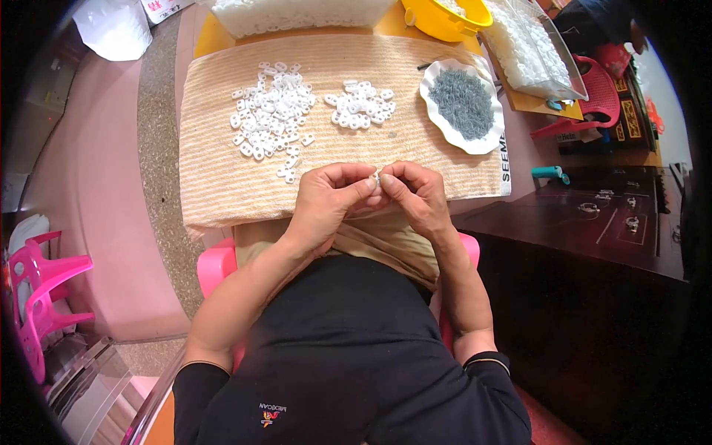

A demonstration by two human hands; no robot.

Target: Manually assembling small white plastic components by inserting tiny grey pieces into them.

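At the near edge of a tan striped towel, my left hand and my right hand meet fingertip to fingertip. Both are closed in a pinch around one small whitish piece, mostly covered by the fingers. Beyond my left hand lies a big loose pile of small white oval plastic parts with holes. A smaller pile of the same white parts sits in the middle. To the right, a white wavy-rimmed plate holds many thin grey pieces.
Behind the towel stand a bin of white parts and a yellow basin. A clear bin full of white pieces is at far right. A dark wooden cabinet stands right; a pink plastic chair is left.
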